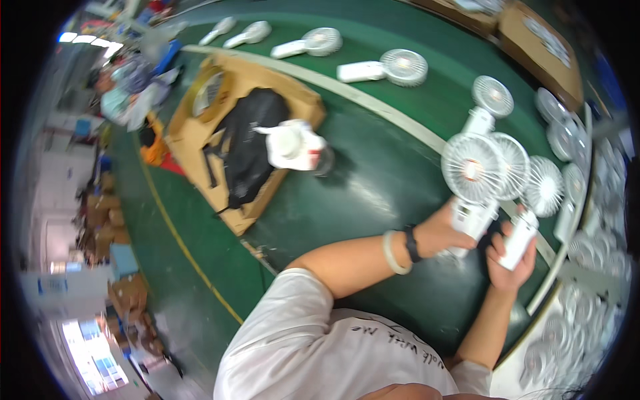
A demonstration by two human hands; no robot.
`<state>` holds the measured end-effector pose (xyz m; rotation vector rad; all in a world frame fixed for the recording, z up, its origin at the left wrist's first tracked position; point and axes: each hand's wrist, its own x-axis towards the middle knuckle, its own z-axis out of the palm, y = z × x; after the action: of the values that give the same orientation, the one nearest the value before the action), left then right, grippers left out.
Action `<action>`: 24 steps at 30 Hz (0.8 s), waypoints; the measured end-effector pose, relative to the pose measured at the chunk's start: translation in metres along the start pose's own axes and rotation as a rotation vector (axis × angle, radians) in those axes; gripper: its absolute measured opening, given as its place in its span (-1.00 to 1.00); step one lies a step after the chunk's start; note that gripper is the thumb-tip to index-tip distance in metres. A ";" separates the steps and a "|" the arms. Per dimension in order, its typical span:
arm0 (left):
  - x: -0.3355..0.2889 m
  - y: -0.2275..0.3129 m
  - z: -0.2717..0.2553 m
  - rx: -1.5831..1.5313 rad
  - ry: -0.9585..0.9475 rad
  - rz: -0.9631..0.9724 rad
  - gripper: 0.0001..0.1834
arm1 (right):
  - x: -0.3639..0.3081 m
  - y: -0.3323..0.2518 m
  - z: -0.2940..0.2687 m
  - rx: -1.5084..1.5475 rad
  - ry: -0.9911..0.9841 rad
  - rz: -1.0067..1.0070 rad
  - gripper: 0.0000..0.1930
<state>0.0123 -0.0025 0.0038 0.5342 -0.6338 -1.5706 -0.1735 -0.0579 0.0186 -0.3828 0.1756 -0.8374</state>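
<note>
My left hand (pixel 435 233), with a black band and a pale bracelet at its wrist, is closed round the handle of a white handheld fan (pixel 461 153). A second white fan (pixel 512 170) overlaps behind it; its handle is mostly hidden, but it seems to be in the same hand. Close by on the right, my right hand (pixel 508 275) grips another white handheld fan (pixel 517 245) by its handle, its round head tilted up and away. Just beyond both hands, one more fan (pixel 492 98) lies on the green surface.
Several white fans (pixel 403 67) lie spaced along the green surface beyond a pale strip. A cardboard tray (pixel 313 100) holds a black bag (pixel 250 143); a white container (pixel 288 143) stands by it. Cartons (pixel 543 50) are at the far right, and many fans (pixel 560 333) crowd the right side.
</note>
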 end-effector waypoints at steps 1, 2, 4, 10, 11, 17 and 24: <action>-0.001 -0.001 -0.001 -0.004 0.033 0.016 -0.26 | 0.001 0.000 -0.001 0.027 -0.006 0.035 -0.38; -0.003 -0.001 -0.001 0.011 0.064 0.007 -0.23 | 0.001 0.000 -0.002 0.029 0.004 0.047 -0.39; -0.001 -0.009 -0.007 -0.111 0.061 -0.015 -0.23 | 0.001 -0.001 -0.006 0.042 -0.006 0.059 -0.35; -0.002 -0.002 0.001 -0.140 0.012 -0.080 -0.24 | -0.001 -0.004 -0.011 0.111 -0.030 0.094 -0.30; -0.002 -0.005 0.000 -0.119 -0.019 -0.085 -0.21 | -0.002 -0.006 -0.011 0.106 -0.044 0.091 -0.30; -0.004 -0.003 -0.002 -0.154 -0.033 -0.104 -0.07 | 0.000 -0.003 -0.014 0.068 -0.091 0.098 -0.35; -0.001 -0.001 -0.004 -0.273 -0.041 -0.138 -0.02 | 0.004 0.003 -0.006 -0.075 0.140 -0.053 -0.47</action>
<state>0.0140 -0.0019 0.0003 0.3470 -0.4108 -1.7684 -0.1710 -0.0606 0.0123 -0.4005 0.3288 -0.9125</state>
